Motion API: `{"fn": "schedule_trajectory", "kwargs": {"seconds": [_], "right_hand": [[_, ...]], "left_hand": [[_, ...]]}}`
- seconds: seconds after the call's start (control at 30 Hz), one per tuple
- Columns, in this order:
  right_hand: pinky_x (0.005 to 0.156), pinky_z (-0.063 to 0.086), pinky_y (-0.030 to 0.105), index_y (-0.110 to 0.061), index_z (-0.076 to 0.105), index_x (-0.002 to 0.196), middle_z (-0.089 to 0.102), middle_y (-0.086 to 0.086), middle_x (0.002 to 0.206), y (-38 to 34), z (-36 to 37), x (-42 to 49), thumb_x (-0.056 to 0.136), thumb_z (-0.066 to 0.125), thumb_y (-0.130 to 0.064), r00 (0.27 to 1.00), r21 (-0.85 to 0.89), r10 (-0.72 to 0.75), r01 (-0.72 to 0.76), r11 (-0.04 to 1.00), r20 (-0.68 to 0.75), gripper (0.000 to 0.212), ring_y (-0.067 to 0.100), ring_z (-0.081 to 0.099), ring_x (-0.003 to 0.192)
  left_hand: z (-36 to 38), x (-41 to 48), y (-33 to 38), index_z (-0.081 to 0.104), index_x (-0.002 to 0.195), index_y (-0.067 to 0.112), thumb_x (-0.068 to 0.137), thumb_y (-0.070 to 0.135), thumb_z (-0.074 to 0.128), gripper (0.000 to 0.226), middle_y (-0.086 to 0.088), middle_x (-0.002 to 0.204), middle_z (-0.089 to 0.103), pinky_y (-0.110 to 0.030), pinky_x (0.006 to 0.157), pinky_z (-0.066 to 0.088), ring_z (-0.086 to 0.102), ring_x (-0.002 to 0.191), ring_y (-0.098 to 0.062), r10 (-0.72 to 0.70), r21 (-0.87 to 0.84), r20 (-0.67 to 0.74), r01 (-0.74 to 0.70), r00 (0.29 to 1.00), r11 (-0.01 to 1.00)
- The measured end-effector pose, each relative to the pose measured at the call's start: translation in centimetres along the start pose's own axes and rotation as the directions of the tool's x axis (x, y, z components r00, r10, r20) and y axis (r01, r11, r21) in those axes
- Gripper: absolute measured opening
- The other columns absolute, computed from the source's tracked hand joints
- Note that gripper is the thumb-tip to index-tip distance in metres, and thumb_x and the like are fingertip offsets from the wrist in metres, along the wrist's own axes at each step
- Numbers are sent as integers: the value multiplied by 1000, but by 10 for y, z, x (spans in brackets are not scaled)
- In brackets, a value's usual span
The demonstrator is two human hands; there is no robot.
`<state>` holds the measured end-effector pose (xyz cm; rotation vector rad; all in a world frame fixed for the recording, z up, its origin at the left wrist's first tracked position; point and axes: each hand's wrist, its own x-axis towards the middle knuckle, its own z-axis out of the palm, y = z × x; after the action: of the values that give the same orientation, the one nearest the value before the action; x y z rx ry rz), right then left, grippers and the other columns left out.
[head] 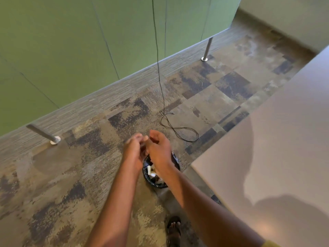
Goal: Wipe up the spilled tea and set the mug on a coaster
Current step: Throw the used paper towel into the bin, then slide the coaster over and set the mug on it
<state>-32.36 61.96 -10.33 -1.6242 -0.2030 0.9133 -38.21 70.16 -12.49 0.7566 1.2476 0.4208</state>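
Note:
Both my hands are held out together above a small round black bin [175, 163] that stands on the floor. My left hand [133, 150] and my right hand [158, 148] touch at the fingertips, fingers loosely curled, and I see nothing held in either. Inside the bin lie white crumpled scraps [152, 171] and a dark liner. No mug, coaster or spilled tea is in view.
A pale tabletop [276, 148] fills the right side, its corner close to the bin. A black cable [170, 125] hangs down and loops on the patterned carpet. Green partition panels on metal legs [207, 49] run along the back. My sandalled foot [173, 229] is below the bin.

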Motion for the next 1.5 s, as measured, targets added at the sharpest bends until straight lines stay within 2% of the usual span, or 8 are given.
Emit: {"fn": "schedule_trajectory", "kwargs": {"seconds": [0.07, 0.17, 0.37, 0.53, 0.67, 0.77, 1.2, 1.5], "right_hand": [[101, 58, 25, -24, 60, 147, 69, -6, 139, -39, -9, -4, 105, 65, -18, 994, 15, -112, 112, 994, 11, 43, 4, 68, 118], [108, 58, 35, -22, 63, 145, 71, -3, 136, -94, -38, -11, 104, 69, -26, 973, 72, -227, 229, 971, -36, 42, 10, 70, 120], [109, 58, 49, -14, 68, 139, 75, 8, 132, -164, -148, -39, 101, 74, -24, 912, 112, -323, 360, 926, -254, 39, 26, 74, 119], [77, 62, 20, -16, 70, 136, 78, 5, 126, -194, -271, -84, 101, 74, -34, 812, 120, -371, 467, 876, -450, 39, 21, 76, 112], [102, 62, 51, -17, 71, 135, 77, 4, 126, -210, -372, -126, 101, 72, -38, 701, 23, -434, 539, 842, -566, 40, 23, 75, 115], [103, 62, 54, -17, 69, 137, 76, 4, 129, -215, -446, -166, 102, 72, -39, 620, -32, -459, 573, 819, -636, 41, 23, 74, 117], [99, 64, 51, -16, 68, 139, 76, 5, 129, -131, -748, -372, 104, 69, -39, 300, -170, -390, 561, 810, -871, 41, 22, 73, 117], [99, 64, 48, -18, 67, 140, 74, -1, 127, -26, -930, -477, 104, 70, -42, 76, -113, -164, 448, 887, -983, 43, 20, 70, 116]], "left_hand": [[21, -26, 30, 69, 139, 16, 106, 18, 63, 34, -14, 117, 79, -31, 65, 66, 81, 86, -21, 114, -17, 32, -114, 993, 993], [68, -68, 65, 69, 140, 10, 104, 14, 63, 37, -16, 122, 78, -30, 71, 61, 74, 97, -22, 265, -55, 102, -260, 959, 964], [191, -148, 76, 69, 142, 13, 107, 16, 62, 36, -3, 103, 79, -21, 58, 59, 74, 79, -12, 348, -77, 272, -340, 897, 937], [294, -218, 46, 58, 148, 14, 109, 18, 62, 40, -10, 125, 78, -47, 96, 62, 79, 106, -25, 403, -17, 467, -448, 787, 894], [374, -287, 13, 54, 149, 17, 107, 24, 67, 45, -12, 130, 77, -46, 96, 65, 79, 114, -30, 402, 4, 623, -518, 670, 856], [424, -342, -20, 54, 151, 18, 108, 28, 65, 45, -9, 132, 76, -45, 94, 66, 78, 115, -28, 396, 14, 704, -569, 589, 822], [583, -582, -245, 52, 153, 16, 114, 29, 58, 42, -12, 142, 68, -52, 102, 65, 75, 118, -33, 124, 109, 931, -586, 343, 803], [664, -676, -429, 58, 137, 9, 114, 37, 55, 36, -19, 133, 67, -54, 99, 65, 71, 120, -41, -176, 321, 937, -544, 302, 775]]}}
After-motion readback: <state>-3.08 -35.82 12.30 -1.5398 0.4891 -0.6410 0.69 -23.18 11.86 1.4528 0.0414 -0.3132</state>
